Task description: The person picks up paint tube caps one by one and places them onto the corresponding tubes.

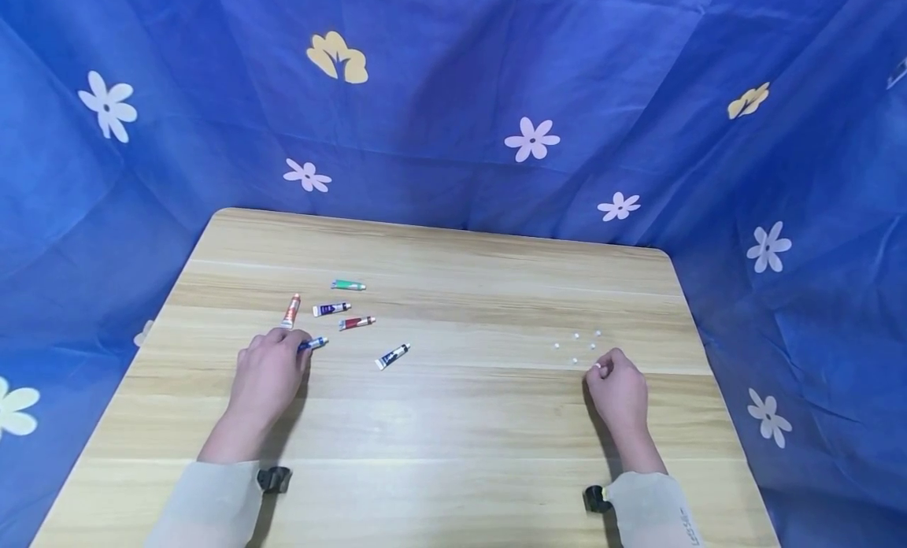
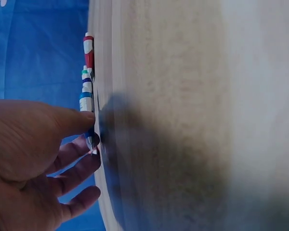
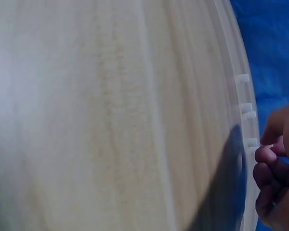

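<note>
My left hand (image 1: pixel 271 375) pinches a small blue paint tube (image 1: pixel 314 343) between thumb and fingers, low over the table. In the left wrist view, the thumb lies across the tube (image 2: pixel 86 103), whose cap end points away from the palm. Just beyond this hand lie an orange tube (image 1: pixel 291 310), a purple tube (image 1: pixel 331 309), a red tube (image 1: pixel 357 323) and a green tube (image 1: pixel 348 285). My right hand (image 1: pixel 620 390) pinches a tiny white piece (image 1: pixel 598 365) at its fingertips, close to the tabletop. Several similar white cap-like pieces (image 1: pixel 575 361) lie scattered just past it.
A dark blue or black tube (image 1: pixel 393 357) lies apart, to the right of the other tubes. The pale wooden table (image 1: pixel 453 453) has rounded far corners. Blue flowered cloth (image 1: pixel 439 99) hangs behind it and along both sides.
</note>
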Demonstrator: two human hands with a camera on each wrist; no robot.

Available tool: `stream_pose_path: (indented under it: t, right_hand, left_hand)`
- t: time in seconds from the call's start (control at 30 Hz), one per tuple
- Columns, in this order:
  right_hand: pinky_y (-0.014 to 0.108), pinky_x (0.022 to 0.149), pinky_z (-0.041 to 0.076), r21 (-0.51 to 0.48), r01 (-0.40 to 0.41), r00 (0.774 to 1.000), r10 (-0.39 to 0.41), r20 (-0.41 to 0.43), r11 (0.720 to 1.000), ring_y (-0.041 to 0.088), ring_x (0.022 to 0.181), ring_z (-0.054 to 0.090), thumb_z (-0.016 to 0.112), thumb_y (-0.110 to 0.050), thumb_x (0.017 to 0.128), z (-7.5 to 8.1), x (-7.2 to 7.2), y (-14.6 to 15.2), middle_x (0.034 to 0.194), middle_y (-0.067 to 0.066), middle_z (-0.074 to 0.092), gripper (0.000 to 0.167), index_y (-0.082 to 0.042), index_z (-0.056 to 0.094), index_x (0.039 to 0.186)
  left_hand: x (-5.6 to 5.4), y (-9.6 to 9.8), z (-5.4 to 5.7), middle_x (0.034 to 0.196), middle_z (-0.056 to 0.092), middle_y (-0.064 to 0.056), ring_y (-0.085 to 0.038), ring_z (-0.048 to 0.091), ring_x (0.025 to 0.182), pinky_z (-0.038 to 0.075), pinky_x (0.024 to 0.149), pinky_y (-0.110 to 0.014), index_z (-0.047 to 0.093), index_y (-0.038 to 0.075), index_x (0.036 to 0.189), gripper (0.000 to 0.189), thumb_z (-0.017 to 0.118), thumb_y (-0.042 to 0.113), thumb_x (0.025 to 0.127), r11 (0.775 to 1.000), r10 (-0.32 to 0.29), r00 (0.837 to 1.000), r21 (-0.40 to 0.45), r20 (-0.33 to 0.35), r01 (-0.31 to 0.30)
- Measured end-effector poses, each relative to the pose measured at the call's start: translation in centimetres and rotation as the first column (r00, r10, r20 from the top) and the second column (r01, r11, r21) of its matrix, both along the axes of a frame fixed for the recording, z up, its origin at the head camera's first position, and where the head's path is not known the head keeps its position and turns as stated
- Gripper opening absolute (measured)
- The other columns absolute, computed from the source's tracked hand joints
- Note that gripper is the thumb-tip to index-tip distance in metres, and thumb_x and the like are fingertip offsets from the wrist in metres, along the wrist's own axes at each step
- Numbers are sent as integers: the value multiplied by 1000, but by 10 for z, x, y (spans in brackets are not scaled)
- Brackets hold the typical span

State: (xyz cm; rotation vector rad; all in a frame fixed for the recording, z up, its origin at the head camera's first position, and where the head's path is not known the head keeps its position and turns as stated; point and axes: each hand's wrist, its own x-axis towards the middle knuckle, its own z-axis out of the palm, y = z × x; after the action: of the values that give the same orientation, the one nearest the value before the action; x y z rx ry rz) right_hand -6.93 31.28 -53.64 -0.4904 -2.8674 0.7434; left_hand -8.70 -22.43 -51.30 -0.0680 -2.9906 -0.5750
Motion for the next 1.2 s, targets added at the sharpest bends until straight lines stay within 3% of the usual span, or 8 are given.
stream_pose_path:
  t: [0.23, 0.43, 0.67, 0.97, 1.2]
  right_hand:
    - [30, 64, 47, -75, 5, 999, -2, 38, 997, 23, 73, 65, 68, -11, 89, 7, -1, -3, 84, 8, 70, 11, -7, 64, 98]
    - [28, 63, 49, -176, 0, 998, 11, 57, 984, 19, 73, 63, 67, -11, 88, 20, -2, -14, 83, 6, 67, 13, -8, 64, 100]
    - [24, 58, 50, -300, -27, 998, 44, 53, 954, 14, 68, 61, 66, -8, 87, 30, -1, -37, 85, 3, 63, 13, -8, 63, 100]
    - [21, 64, 49, -342, -107, 994, 111, -10, 934, 13, 72, 58, 67, -2, 86, 34, -4, -63, 83, 2, 62, 13, -9, 64, 97]
    - [20, 64, 48, -357, -134, 990, 138, -14, 925, 13, 73, 57, 67, -1, 86, 33, -4, -76, 82, 1, 60, 14, -9, 64, 97]
  left_hand:
    - [0, 5, 4, 120, 72, -30, -51, 63, 101, 39, 72, -48, 72, 3, 121, 22, 70, 14, 102, 1000, 2, 1000, -2, -19, -2]
    - [-2, 16, 16, 119, 72, -30, -52, 67, 97, 43, 72, -51, 71, 2, 123, 24, 72, 14, 102, 1000, -7, 1000, -1, -28, 7]
    - [-3, 36, 28, 125, 72, -29, -50, 71, 111, 50, 82, -59, 69, 0, 130, 30, 70, 15, 103, 998, -66, 998, 9, -6, 66]
    - [-4, 56, 34, 126, 73, -25, -46, 71, 116, 48, 85, -57, 71, 2, 127, 27, 70, 12, 102, 995, -98, 994, 28, -53, 99]
    - [-9, 71, 40, 125, 71, -26, -46, 72, 108, 50, 82, -54, 71, 1, 125, 25, 70, 11, 103, 992, -114, 991, 50, -68, 117]
